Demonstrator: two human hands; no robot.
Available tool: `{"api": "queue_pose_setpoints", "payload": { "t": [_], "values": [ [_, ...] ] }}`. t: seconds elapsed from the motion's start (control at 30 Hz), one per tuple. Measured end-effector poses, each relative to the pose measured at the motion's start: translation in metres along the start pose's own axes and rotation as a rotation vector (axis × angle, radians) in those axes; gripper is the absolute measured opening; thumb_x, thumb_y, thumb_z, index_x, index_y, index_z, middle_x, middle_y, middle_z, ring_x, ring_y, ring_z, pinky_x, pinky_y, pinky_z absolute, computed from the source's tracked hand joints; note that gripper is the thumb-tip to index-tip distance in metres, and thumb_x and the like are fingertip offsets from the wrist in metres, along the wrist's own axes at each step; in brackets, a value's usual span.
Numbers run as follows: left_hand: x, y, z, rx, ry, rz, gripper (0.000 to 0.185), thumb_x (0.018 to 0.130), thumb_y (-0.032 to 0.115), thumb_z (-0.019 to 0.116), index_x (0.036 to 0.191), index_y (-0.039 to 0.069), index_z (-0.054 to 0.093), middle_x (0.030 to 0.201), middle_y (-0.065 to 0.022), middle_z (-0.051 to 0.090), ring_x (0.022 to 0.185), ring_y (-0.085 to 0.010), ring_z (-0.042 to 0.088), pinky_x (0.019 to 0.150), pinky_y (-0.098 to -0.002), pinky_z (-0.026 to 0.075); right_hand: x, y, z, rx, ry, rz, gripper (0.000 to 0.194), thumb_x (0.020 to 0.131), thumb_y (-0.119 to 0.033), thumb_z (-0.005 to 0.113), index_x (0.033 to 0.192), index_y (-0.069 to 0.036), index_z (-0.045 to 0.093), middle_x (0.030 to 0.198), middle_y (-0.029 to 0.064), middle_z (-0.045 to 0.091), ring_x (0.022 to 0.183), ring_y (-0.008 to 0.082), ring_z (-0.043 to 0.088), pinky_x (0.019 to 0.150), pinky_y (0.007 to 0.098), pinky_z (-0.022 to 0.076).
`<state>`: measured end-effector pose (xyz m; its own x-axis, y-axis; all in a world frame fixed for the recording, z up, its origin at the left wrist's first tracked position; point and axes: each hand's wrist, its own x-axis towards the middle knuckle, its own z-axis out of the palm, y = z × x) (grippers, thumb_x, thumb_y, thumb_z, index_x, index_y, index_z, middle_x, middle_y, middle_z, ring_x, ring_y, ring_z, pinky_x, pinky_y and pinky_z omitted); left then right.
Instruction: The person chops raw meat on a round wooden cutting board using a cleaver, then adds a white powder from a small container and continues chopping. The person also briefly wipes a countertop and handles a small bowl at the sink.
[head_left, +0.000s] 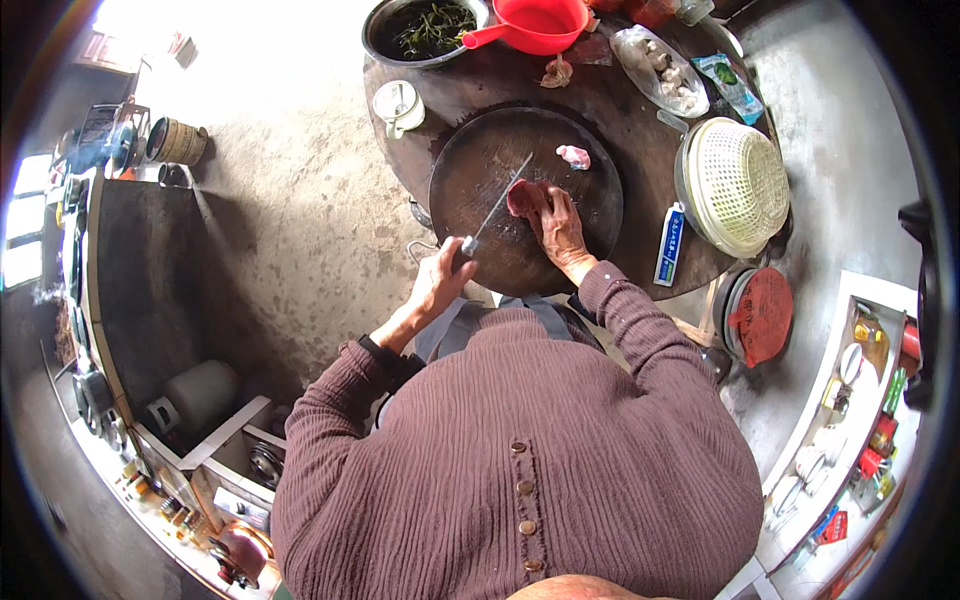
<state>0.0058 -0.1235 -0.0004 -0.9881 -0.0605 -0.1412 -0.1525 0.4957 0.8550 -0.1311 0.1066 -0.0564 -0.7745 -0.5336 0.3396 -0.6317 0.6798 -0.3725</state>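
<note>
My left hand (439, 279) grips the handle of a kitchen knife (501, 201), its thin blade slanting up and to the right over a round wooden chopping board (517, 262). Close to the blade's right side, my right hand (559, 229) holds a piece of red raw meat (518, 201) against the board, the fingers hiding part of it. A smaller pale pink scrap of meat or fat (574, 157) lies apart on the board, up and right of my hands. Small bits are scattered around the blade.
On the round wooden table (645, 157) are a lidded mug (399, 105), a metal basin of greens (382, 46), a red ladle (544, 26), bagged garlic or mushrooms (660, 71), a pale plastic colander (739, 184) and a toothpaste box (669, 244). Stacked round lids (761, 315) stand lower right.
</note>
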Motion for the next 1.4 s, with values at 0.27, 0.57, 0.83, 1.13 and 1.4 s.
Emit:
{"api": "queue_pose_setpoints", "payload": {
  "t": [0.27,0.57,0.83,1.13,1.4],
  "values": [
    [0.091,-0.02,-0.02,0.567,0.096,0.269,0.042,0.09,0.03,0.066,0.126,0.013,0.053,0.1,-0.0144,0.065,0.084,-0.0352,0.068,0.071,-0.0437,0.055,0.008,-0.005,-0.002,-0.134,-0.168,-0.301,0.052,0.088,-0.019,0.066,0.138,-0.019,0.053,0.145,0.0103,0.045,0.135,0.0299,0.041,0.108,0.0456,0.0373],
    [0.105,-0.044,-0.021,0.781,0.173,0.269,0.045,0.079,0.025,0.073,0.121,0.02,0.056,0.104,-0.008,0.054,0.101,-0.0298,0.054,0.08,-0.0458,0.046,0.014,0.005,-0.02,-0.118,-0.139,-0.368,0.041,0.089,-0.017,0.061,0.131,-0.019,0.06,0.141,0.0097,0.05,0.13,0.0279,0.047,0.107,0.0431,0.0367],
    [0.016,-0.031,-0.028,0.527,0.496,0.304,0.041,0.079,0.014,0.067,0.119,0.015,0.055,0.096,-0.0082,0.055,0.092,-0.032,0.055,0.072,-0.046,0.045,0.03,0.006,-0.016,0.205,-0.091,-0.431,0.016,0.082,-0.009,0.072,0.098,-0.011,0.072,0.101,0.0082,0.063,0.097,0.0291,0.06,0.088,0.0422,0.0479],
    [-0.114,-0.076,-0.08,0.375,0.541,-0.236,0.033,0.087,0.016,0.062,0.12,0.012,0.055,0.102,-0.0142,0.059,0.094,-0.0356,0.064,0.077,-0.0446,0.054,0.054,0.016,0.003,0.114,-0.346,-0.114,0.049,0.079,-0.036,0.074,0.119,-0.01,0.062,0.11,0.0182,0.057,0.107,0.0351,0.054,0.094,0.0451,0.0434],
    [-0.177,-0.133,-0.125,0.223,0.636,-0.325,0.023,0.089,0.013,0.057,0.112,0.011,0.057,0.091,-0.0153,0.061,0.083,-0.0372,0.065,0.069,-0.0475,0.053,0.059,0.005,0.016,0.093,-0.519,0.062,0.028,0.071,-0.008,0.07,0.097,-0.007,0.059,0.096,0.0153,0.053,0.087,0.0314,0.055,0.077,0.0461,0.0451]
  ]
}}
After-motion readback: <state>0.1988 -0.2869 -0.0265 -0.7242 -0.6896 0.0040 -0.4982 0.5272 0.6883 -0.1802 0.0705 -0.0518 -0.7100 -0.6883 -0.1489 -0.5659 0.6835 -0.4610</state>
